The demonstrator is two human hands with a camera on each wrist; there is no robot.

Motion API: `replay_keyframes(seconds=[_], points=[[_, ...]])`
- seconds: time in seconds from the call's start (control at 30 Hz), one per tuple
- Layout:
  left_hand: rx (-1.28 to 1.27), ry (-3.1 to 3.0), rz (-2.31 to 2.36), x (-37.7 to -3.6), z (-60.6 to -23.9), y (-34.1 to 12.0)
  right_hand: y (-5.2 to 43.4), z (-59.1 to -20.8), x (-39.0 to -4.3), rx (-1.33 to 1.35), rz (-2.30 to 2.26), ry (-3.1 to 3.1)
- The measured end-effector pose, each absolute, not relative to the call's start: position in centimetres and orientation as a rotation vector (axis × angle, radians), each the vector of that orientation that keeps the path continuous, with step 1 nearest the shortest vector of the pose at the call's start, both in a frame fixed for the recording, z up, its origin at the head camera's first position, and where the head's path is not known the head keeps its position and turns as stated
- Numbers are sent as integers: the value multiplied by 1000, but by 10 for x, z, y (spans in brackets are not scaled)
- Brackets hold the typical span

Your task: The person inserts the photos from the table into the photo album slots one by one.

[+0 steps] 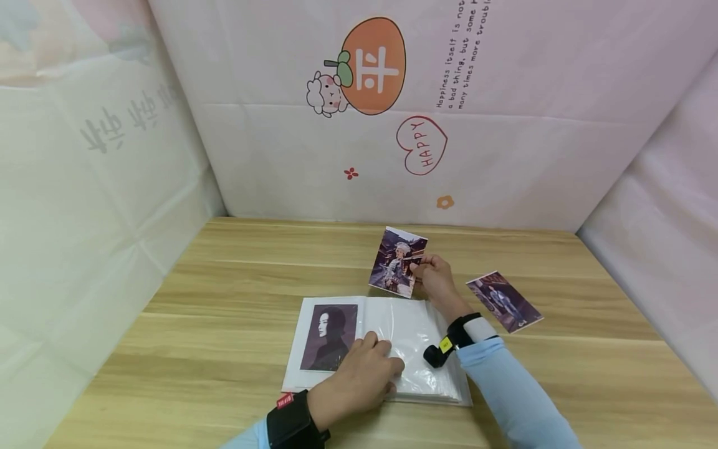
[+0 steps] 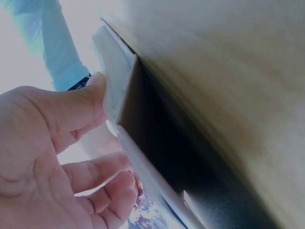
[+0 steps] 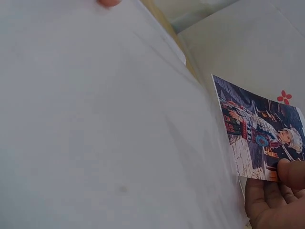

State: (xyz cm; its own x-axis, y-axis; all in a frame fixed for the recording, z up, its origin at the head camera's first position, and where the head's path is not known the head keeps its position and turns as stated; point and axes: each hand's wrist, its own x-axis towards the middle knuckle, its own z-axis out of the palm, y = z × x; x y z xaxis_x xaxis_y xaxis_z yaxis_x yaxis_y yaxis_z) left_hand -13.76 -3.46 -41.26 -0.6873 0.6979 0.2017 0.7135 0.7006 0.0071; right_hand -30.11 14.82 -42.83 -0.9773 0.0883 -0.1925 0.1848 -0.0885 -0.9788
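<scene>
- The left hand (image 1: 359, 374) lies palm down on the open photo album (image 1: 377, 347), its forearm coming in from the near edge of the counter (image 1: 224, 299). The fingers are loosely bent over the clear sleeve page on the right half.
- The left wrist view shows the thumb (image 2: 81, 102) set against the edge of the stacked pages, with the other fingers curled beneath.
- The right hand (image 1: 434, 282) is raised just beyond the album's far edge, wrist bent upward, pinching a colour photo (image 1: 397, 262) by its right edge between thumb and fingers.
- That photo stands nearly upright, its lower edge close above the album.
- A black-and-white portrait (image 1: 330, 337) fills the album's left page.
- Another print (image 1: 503, 301) lies flat on the counter, to the right of the right hand.
</scene>
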Motion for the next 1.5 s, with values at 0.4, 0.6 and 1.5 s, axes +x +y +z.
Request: replay_keyframes(seconds=[0.4, 0.6, 1.5], points=[[-1142, -2701, -117, -138, -415, -34, 146, -433, -301, 293, -2154, 2155], [-1133, -2699, -113, -137, -416, -34, 154, -435, -301, 315, -2039, 2277], [-1203, -2754, -202, -135, -412, -37, 163, -434, -296, 323, -2028, 2206]])
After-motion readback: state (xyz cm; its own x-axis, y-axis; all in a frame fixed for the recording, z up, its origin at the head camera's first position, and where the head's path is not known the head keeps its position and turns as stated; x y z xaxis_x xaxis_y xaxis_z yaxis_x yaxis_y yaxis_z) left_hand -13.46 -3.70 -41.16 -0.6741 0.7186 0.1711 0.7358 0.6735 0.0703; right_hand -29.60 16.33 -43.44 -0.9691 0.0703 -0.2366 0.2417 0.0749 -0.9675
